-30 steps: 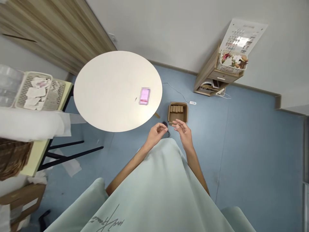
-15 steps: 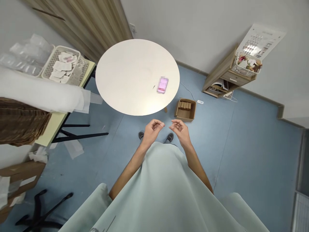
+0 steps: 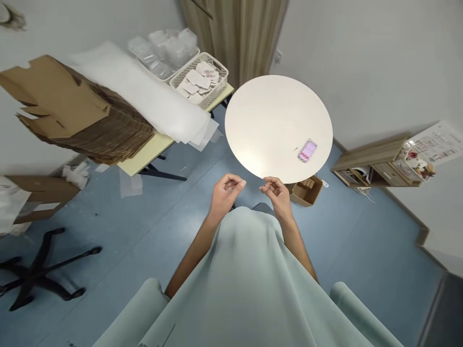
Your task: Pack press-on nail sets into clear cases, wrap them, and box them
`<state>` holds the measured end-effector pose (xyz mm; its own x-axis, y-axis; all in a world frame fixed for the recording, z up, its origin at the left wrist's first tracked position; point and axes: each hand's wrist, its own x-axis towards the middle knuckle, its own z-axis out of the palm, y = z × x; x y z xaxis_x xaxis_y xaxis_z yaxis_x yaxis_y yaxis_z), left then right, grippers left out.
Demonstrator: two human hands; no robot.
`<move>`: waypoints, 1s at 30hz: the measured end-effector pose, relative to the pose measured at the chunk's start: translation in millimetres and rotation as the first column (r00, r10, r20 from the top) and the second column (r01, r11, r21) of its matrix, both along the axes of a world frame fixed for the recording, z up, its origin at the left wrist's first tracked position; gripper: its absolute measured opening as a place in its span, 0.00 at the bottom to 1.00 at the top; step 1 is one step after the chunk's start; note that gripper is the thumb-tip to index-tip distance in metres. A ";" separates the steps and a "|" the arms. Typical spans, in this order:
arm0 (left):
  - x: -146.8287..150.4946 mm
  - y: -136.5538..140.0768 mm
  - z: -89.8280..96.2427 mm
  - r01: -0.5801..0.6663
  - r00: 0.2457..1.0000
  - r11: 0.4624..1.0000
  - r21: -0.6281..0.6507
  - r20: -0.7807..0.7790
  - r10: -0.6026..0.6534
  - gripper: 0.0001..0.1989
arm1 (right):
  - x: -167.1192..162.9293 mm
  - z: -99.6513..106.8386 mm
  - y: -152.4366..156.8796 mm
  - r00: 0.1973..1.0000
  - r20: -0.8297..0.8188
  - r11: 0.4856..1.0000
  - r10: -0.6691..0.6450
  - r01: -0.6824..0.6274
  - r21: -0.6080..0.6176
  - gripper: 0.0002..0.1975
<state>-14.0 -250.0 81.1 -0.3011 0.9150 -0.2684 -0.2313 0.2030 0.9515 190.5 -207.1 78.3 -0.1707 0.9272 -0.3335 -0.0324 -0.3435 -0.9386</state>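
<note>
My left hand (image 3: pixel 225 193) hovers over the floor just short of the round white table (image 3: pixel 267 111). Its fingers are curled in and the thumb comes up against the index fingertip; I see nothing held. To its right, my right hand (image 3: pixel 278 193) is at the table's near edge, fingers bent and thumb close to them, also with nothing visible inside. A gap separates the two hands. On the table's right part lies a pinkish, pixelated phone-like object (image 3: pixel 307 150), with a small dark sliver (image 3: pixel 295 149) beside it.
A yellow-topped table (image 3: pixel 141 161) at left carries flattened cardboard boxes (image 3: pixel 72 106), white sheets (image 3: pixel 144 91) and a basket of white cards (image 3: pixel 217 89). An open cardboard box (image 3: pixel 307 193) sits under the round table. A wooden cabinet (image 3: pixel 376 154) stands right; a black chair base (image 3: pixel 32 277), lower left.
My view has turned left, so the round table and cabinet sit farther right and more of the left table shows. My hands keep nearly the same pose, and the right one now overlaps the table's edge.
</note>
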 end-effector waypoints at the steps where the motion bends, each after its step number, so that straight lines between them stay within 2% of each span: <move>1: -14.2 0.8 -0.5 -0.014 1.000 1.000 -0.004 0.009 0.014 0.20 | -14.5 1.2 2.8 1.000 0.002 1.000 0.007 -0.007 -0.004 0.19; 5: -56.7 13.1 -3.4 -0.048 0.997 0.999 -0.011 0.053 0.048 0.21 | -58.8 2.8 19.2 0.999 0.012 0.999 0.045 -0.045 -0.021 0.21; 10: -94.1 48.8 -8.0 -0.066 0.996 0.998 -0.012 0.057 0.067 0.22 | -99.5 -5.9 61.1 0.997 0.026 0.998 0.069 -0.069 -0.010 0.20; 14: -126.2 83.3 -4.6 -0.070 0.998 0.998 -0.001 -0.002 0.070 0.19 | -137.2 -18.8 111.1 0.992 0.049 0.993 0.119 -0.118 -0.013 0.20; 22: -200.9 151.3 1.1 -0.251 0.966 0.964 -0.090 -0.086 0.244 0.19 | -234.4 -52.1 230.3 0.953 0.045 0.953 0.300 -0.301 0.029 0.18; 26: -227.0 178.8 -1.3 -0.292 0.953 0.949 -0.116 -0.119 0.279 0.20 | -277.6 -73.2 285.9 0.920 0.109 0.921 0.376 -0.384 0.062 0.17; 30: -244.3 202.2 -8.0 -0.312 0.948 0.943 -0.119 -0.108 0.300 0.23 | -318.0 -93.1 328.6 0.876 0.227 0.887 0.425 -0.453 0.088 0.15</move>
<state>-258.3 -47.8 73.0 -0.5887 0.7328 -0.3411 -0.2192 0.2614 0.9400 -127.6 121.5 -14.7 -0.5148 0.8100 -0.2809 0.2817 -0.1497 -0.9478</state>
